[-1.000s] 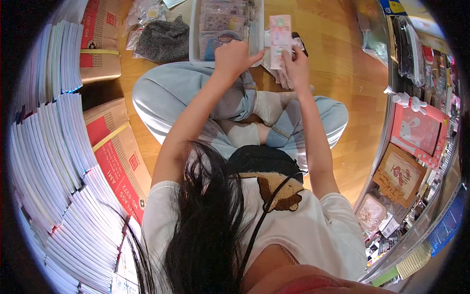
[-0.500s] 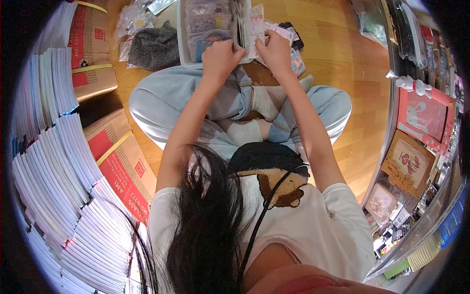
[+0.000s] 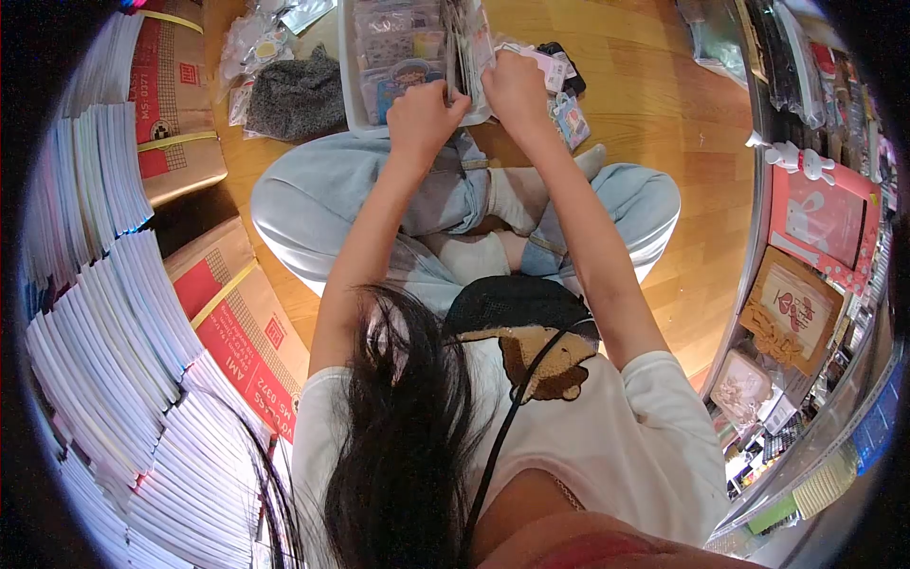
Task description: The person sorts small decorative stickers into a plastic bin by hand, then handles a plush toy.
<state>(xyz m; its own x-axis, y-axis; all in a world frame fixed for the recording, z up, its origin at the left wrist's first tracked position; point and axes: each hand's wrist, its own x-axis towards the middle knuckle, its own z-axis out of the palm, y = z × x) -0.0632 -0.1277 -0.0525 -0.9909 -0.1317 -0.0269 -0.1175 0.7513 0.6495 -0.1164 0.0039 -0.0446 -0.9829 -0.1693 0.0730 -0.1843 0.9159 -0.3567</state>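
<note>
A white plastic bin at the top of the head view holds rows of flat packets in clear sleeves. My left hand is closed at the bin's near end, its fingers curled in front of the patterned packets. Whatever it pinches is hidden behind the knuckles. At the bin's right side, my right hand is closed on the edge of a thin pinkish flat packet. That packet stands nearly upright beside the right-hand row of sleeves. Its print cannot be read.
Right of the bin lie loose packaged cards and a black item. A dark grey knitted cloth and clear plastic bags lie left. Stacked booklets and cartons flank the left; a crowded shelf stands right.
My right hand has moved left with the pinkish packet, from over the loose cards to the bin's right side. More of the loose cards now shows. My left hand has barely shifted.
</note>
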